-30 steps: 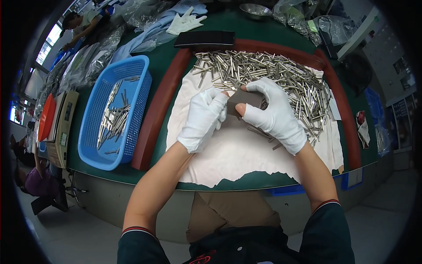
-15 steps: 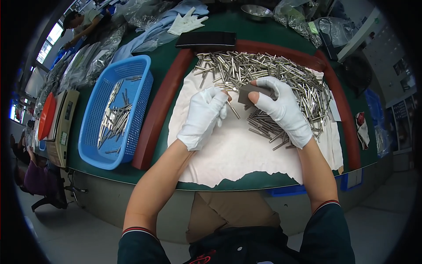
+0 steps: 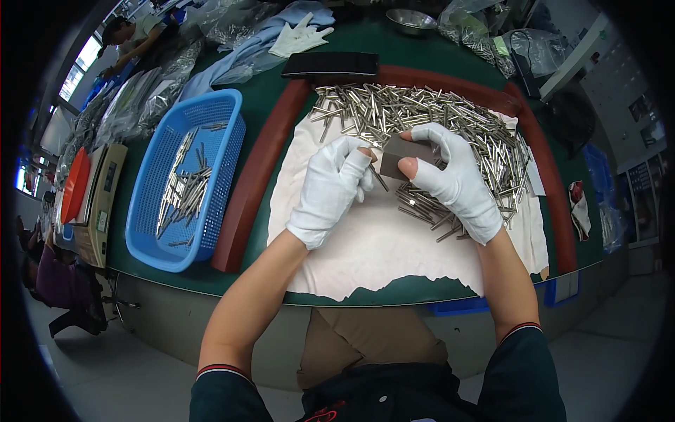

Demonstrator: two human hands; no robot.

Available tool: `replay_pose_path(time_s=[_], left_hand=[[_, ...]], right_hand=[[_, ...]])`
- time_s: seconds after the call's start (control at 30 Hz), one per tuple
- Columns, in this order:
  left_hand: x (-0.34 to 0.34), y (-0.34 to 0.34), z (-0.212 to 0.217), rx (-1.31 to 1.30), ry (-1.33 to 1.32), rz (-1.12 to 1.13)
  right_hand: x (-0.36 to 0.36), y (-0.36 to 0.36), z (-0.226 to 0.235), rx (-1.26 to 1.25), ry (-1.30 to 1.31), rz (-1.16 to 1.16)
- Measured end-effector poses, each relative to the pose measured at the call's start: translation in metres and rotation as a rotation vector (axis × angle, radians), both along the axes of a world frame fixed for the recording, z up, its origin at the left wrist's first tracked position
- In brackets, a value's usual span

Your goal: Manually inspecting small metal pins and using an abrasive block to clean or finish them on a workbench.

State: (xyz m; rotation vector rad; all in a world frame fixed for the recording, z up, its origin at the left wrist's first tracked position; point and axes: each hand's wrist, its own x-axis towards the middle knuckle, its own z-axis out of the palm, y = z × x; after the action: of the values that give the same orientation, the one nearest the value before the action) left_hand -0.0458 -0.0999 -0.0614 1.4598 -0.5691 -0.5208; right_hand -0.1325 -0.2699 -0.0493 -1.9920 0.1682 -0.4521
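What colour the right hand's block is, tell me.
The block is dark grey-brown, seen best in the head view.

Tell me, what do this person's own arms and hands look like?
The left hand and right hand wear matching white cloth gloves, each leaving some fingertips uncovered. The forearms are bare up to short, dark sleeves, edged with a thin red-and-white trim.

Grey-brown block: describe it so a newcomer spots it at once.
On the green table, find the pale cloth bearing a pile of metal rods. Above that cloth, the white-gloved right hand grips the grey-brown block. Matte and flat-sided, it stands out from the thin, shiny rods nearby.
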Motion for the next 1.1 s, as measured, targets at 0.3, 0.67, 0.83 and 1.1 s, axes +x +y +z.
replay_pose_path(time_s=[0.3,0.67,0.83,1.1], left_hand=[[-0.002,0.0,-0.001,0.041,-0.106,0.033],[-0.006,-0.004,0.001,-0.043,-0.047,0.087],[-0.001,-0.001,-0.006,0.003,-0.023,0.027],[0.004,0.002,0.009,0.11,-0.013,-0.043]], right_hand=[[-0.002,0.006,0.002,-0.173,-0.128,0.033],[-0.001,0.003,0.002,-0.203,-0.122,0.031],[-0.002,0.004,0.002,-0.312,-0.104,-0.023],[-0.002,0.0,0.004,-0.141,-0.087,0.019]])
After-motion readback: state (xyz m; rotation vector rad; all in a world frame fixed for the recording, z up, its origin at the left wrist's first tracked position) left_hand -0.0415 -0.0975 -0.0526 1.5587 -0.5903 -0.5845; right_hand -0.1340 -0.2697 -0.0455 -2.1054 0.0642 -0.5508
